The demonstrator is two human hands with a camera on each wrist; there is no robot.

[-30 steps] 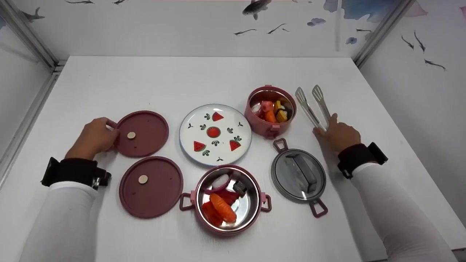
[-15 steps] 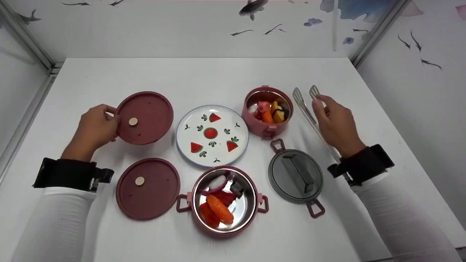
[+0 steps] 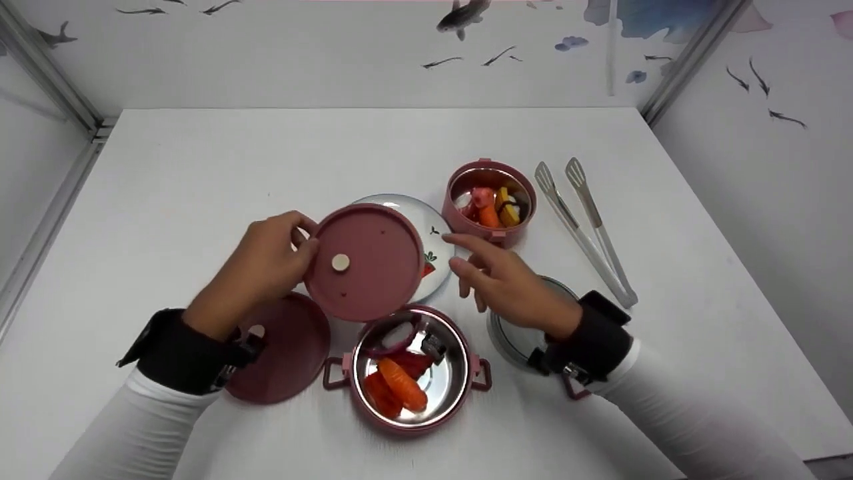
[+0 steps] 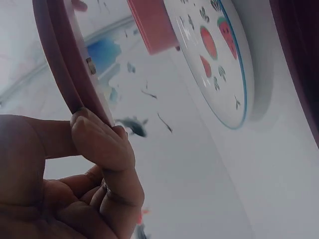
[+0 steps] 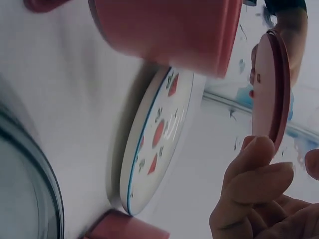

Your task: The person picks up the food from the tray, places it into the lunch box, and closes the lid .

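Note:
My left hand [image 3: 266,263] pinches the left edge of a round dark-red lid [image 3: 373,287] with a small pale disc on its upper face. The lid is raised and tilted, covering much of the white watermelon-print plate [image 3: 440,267] in the head view. In the left wrist view, thumb and fingers hold the rim of the lid [image 4: 60,64]. My right hand [image 3: 516,283] holds nothing; its fingers are loosely spread near the plate's right edge, pointing toward the lid. Below the lid stands a two-handled pot [image 3: 410,427] with a carrot, onion and other food pieces inside.
A second dark-red lid [image 3: 293,363] lies under my left wrist. A smaller pink pot [image 3: 463,223] holding food pieces stands behind my right hand. Metal tongs [image 3: 596,263] lie at the right. A grey lid with handles [image 3: 513,337] is partly hidden by my right wrist.
My left hand has lifted the dark-red lid from the table and carried it right, over the plate. My right hand has left the tongs and moved left toward the plate.

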